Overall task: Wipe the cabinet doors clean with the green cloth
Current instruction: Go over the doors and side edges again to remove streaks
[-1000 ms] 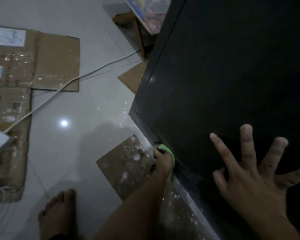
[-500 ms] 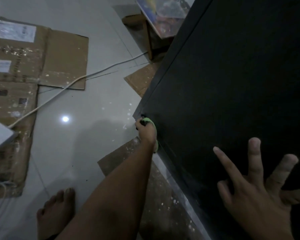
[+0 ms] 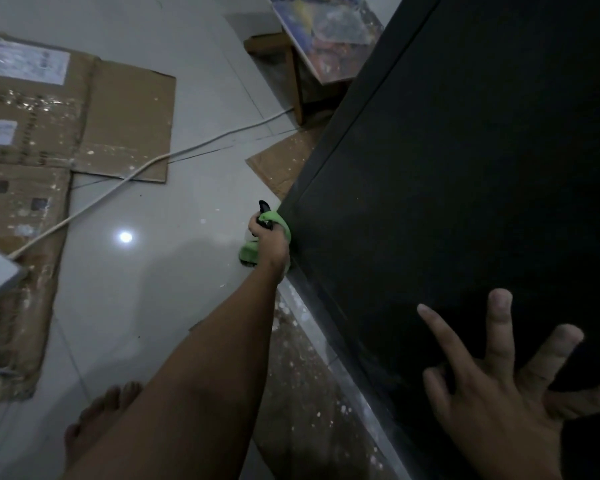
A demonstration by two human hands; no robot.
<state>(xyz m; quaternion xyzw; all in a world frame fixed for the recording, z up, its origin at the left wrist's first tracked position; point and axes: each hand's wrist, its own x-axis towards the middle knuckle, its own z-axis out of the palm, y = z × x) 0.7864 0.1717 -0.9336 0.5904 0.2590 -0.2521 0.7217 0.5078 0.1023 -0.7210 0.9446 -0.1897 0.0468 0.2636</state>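
Progress is judged partial: wiping is under way and is not shown as complete.

At the left, flattened cardboard [image 3: 84, 116] and a white cable [image 3: 153, 164] lie on the tiled floor [image 3: 194, 81], well apart from the work.

Further right, the left hand [image 3: 271, 240] is closed in a fist round the green cloth [image 3: 249, 252]. The cloth is bright green, soft and bunched. One fold runs over the knuckles and a lump hangs below the fist. A small dark item [image 3: 264, 206] sticks out above the fist, and what it is cannot be told.

The cloth touches the lower outer corner of the black cabinet door [image 3: 465, 168], at the edge and not on the broad face. This places the current stroke on the door's border.

The door face is matte black and dimly lit, so no clear line between wiped and unwiped areas can be seen. The strip along the lower edge reads paler and greyish, and it cannot be told whether that is dust or reflection. The broad face is therefore judged not confirmed clean. Only this one door is in view, so the condition of any other door is unknown.

At the far right, the right hand [image 3: 506, 393] lies flat on the door face with its fingers straight and spread. It holds nothing and appears to brace the panel.
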